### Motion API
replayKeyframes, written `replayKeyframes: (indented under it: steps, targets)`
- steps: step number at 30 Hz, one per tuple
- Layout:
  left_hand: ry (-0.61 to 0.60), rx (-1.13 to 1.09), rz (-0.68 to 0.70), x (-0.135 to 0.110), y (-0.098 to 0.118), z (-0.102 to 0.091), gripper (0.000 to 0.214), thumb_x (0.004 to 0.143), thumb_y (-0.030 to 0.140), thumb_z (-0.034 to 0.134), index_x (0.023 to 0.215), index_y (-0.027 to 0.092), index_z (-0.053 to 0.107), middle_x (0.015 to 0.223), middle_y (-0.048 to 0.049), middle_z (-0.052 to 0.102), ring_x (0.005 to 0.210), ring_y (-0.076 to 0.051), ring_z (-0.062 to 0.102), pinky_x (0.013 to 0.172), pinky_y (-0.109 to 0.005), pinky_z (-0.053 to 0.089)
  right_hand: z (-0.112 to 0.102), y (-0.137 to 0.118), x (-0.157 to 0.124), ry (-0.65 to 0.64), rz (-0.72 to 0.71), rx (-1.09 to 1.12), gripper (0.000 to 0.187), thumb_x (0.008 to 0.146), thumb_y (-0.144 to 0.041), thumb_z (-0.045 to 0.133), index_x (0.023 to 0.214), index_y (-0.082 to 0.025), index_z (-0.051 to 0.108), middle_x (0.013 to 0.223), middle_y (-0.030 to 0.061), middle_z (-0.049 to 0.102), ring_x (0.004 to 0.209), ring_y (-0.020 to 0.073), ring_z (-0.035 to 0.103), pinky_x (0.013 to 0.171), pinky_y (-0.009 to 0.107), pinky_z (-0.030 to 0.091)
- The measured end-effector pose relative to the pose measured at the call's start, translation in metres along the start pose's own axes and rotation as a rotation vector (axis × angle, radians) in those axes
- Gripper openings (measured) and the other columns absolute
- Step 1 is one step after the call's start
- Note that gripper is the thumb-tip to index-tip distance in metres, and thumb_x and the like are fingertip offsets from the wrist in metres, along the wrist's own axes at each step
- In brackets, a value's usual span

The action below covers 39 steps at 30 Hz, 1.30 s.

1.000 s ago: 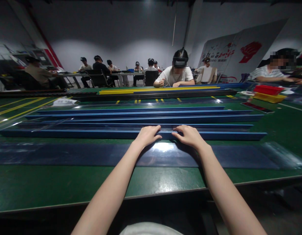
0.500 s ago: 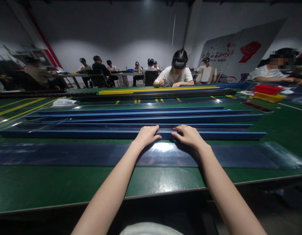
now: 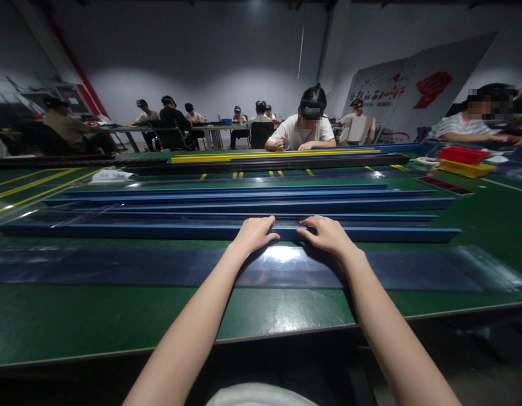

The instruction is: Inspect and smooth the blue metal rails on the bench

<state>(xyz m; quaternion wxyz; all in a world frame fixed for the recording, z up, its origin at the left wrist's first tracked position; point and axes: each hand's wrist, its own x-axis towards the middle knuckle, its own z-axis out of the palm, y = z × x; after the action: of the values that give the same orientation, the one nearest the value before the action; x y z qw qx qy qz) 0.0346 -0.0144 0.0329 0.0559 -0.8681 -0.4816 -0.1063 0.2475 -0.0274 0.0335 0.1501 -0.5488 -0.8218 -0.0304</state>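
Head view: both bare hands rest at the nearest blue channel, just apart from each other, thumbs pointing inward. The left hand [image 3: 256,232] is curved, its thumb on the near side of the channel [image 3: 138,232] and its fingers reaching over the near wall. The right hand [image 3: 325,232] mirrors it, thumb and fingers parted with the wall between them. Whether either hand truly pinches the wall or only rests on it, I cannot tell.

The channel lies crosswise beneath both hands and runs well past each of them, left and right. Nearer the person than the hands, under the wrists, a clear strip [image 3: 159,266] lies flat on the green surface [image 3: 278,316]. Just beyond the hands, more blue rails [image 3: 286,204] lie roughly side by side with the channel. Farther past them come a black bar [image 3: 286,164] and a yellow bar [image 3: 265,155]. Well left of the left hand and beyond it sits a white packet [image 3: 112,176]. Off to the right of the right hand lies a phone [image 3: 445,185], and farther out a red bin [image 3: 463,155] and a yellow bin [image 3: 466,168]. Straight ahead of the hands, across the surface, a person [image 3: 301,132] leans forward.
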Motion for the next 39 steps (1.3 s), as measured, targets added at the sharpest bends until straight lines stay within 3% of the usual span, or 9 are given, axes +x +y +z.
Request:
replayKeyframes:
  steps: [19,39]
  targets:
    - [-0.011,-0.07,0.006,-0.0006,0.0001,-0.0001,0.027,0.081,0.041,0.055,0.1,0.022,0.053,0.102,-0.0038,0.066,0.095,-0.021,0.061,0.074,-0.026,0.046,0.0,-0.0048,0.0008,-0.023,-0.014,-0.033,0.037,0.085,-0.045,0.042,0.097,-0.019,0.066,0.1,0.0071,0.067,0.095,0.0196,0.059,0.075,0.026,0.041]
    - [-0.003,0.009,0.019,-0.0004,0.002,-0.0009,0.026,0.082,0.044,0.053,0.093,0.021,0.052,0.094,-0.0044,0.067,0.087,-0.022,0.063,0.067,-0.026,0.044,0.0072,-0.0094,0.003,0.03,-0.091,-0.017,0.031,0.086,-0.044,0.042,0.092,-0.02,0.06,0.093,0.0063,0.065,0.087,0.0184,0.058,0.066,0.025,0.036]
